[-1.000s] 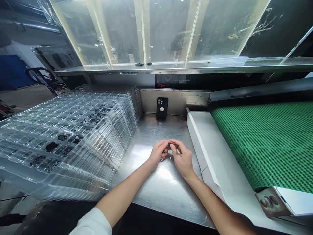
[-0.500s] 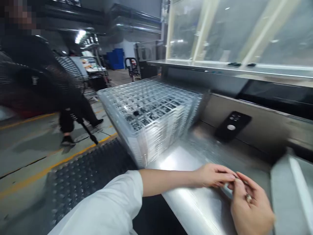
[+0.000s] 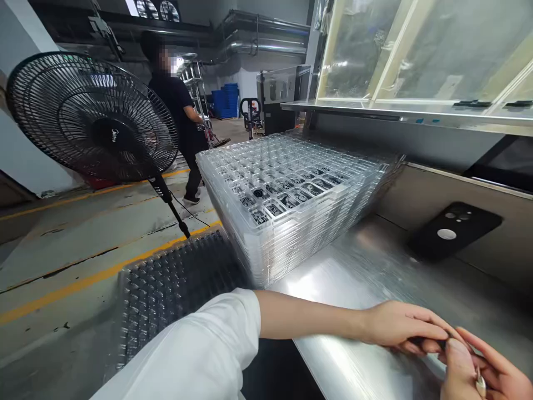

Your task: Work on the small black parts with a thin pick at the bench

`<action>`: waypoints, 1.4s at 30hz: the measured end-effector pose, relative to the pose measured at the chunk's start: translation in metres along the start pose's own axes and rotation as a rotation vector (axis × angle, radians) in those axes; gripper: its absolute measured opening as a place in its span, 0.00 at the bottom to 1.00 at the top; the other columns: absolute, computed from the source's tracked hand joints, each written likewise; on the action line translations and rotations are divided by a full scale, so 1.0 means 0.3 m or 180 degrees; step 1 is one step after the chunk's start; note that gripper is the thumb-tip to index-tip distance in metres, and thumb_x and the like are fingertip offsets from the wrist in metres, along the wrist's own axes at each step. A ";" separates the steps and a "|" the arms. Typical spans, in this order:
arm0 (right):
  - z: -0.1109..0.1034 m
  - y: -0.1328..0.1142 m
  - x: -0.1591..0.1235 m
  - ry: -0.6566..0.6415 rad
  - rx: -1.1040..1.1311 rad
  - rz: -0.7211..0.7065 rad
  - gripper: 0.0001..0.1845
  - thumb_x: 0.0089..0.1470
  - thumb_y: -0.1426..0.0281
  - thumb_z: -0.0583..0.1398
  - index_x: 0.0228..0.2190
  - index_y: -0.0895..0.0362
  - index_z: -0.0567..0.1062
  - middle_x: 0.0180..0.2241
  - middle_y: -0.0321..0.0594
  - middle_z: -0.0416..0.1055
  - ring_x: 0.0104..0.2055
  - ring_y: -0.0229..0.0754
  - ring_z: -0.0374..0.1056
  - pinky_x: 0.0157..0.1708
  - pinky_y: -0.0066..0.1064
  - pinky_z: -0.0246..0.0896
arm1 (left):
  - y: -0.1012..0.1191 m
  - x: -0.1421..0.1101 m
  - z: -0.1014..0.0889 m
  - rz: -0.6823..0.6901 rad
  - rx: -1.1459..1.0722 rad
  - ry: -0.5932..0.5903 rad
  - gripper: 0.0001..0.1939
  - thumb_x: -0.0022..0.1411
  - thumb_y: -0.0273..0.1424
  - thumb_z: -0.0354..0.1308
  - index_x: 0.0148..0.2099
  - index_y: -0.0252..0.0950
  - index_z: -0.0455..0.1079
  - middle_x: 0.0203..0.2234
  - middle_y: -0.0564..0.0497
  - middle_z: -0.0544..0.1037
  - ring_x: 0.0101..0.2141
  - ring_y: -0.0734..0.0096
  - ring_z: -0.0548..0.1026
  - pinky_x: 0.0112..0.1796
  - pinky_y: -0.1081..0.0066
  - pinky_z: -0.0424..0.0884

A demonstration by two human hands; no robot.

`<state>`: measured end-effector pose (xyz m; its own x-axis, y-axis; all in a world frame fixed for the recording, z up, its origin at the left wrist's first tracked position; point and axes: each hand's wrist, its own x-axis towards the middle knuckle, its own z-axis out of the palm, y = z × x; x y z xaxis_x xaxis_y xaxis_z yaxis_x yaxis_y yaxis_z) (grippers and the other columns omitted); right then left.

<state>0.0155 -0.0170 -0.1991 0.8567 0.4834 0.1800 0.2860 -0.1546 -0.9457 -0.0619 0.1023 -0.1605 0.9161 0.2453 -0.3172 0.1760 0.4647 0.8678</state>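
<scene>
My left hand [image 3: 406, 328] rests on the steel table [image 3: 366, 278] at the lower right, fingers pinched together on a small dark part I cannot make out. My right hand [image 3: 483, 369] meets it at the frame's bottom right corner, fingers curled, with a thin metal tool or ring showing near the fingers. The two hands touch at their fingertips. A white sleeve [image 3: 187, 355] covers my left upper arm.
A tall stack of clear plastic trays [image 3: 287, 194] with small round parts stands on the table behind my hands. A black phone case [image 3: 453, 230] leans on the back wall. A black standing fan [image 3: 89, 119] and a person in black [image 3: 181, 111] are on the floor at left.
The view has swung further left, bringing the fan and a walking person into sight. My hands stay joined on the table and now sit lower right in the frame.
</scene>
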 end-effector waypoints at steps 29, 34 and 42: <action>0.002 -0.082 -0.012 0.0378 0.0126 -0.0361 0.29 0.53 0.43 0.62 0.35 0.58 0.78 0.33 0.46 0.76 0.34 0.49 0.72 0.36 0.37 0.68 | 0.024 -0.048 0.017 0.1136 0.0501 0.0125 0.27 0.60 0.47 0.65 0.49 0.29 0.80 0.24 0.54 0.69 0.23 0.80 0.58 0.25 0.73 0.51; -0.004 -0.084 -0.017 0.0123 0.0283 -0.0601 0.25 0.61 0.46 0.60 0.33 0.56 0.76 0.30 0.40 0.74 0.32 0.44 0.69 0.35 0.33 0.65 | 0.035 -0.054 0.024 0.0731 0.0140 -0.0031 0.29 0.59 0.46 0.64 0.55 0.30 0.77 0.22 0.58 0.63 0.20 0.81 0.55 0.23 0.74 0.48; -0.011 -0.080 -0.020 -0.0056 0.0373 -0.0710 0.20 0.67 0.53 0.59 0.33 0.55 0.76 0.30 0.37 0.74 0.33 0.44 0.68 0.37 0.34 0.61 | 0.052 -0.074 0.021 0.0317 -0.0499 -0.0239 0.27 0.56 0.41 0.68 0.55 0.33 0.76 0.26 0.57 0.65 0.21 0.83 0.58 0.22 0.76 0.45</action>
<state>0.0049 -0.0191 -0.1767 0.7701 0.5095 0.3839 0.4145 0.0579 -0.9082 -0.0774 0.0988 -0.1376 0.9515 0.2353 -0.1984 0.0304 0.5697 0.8213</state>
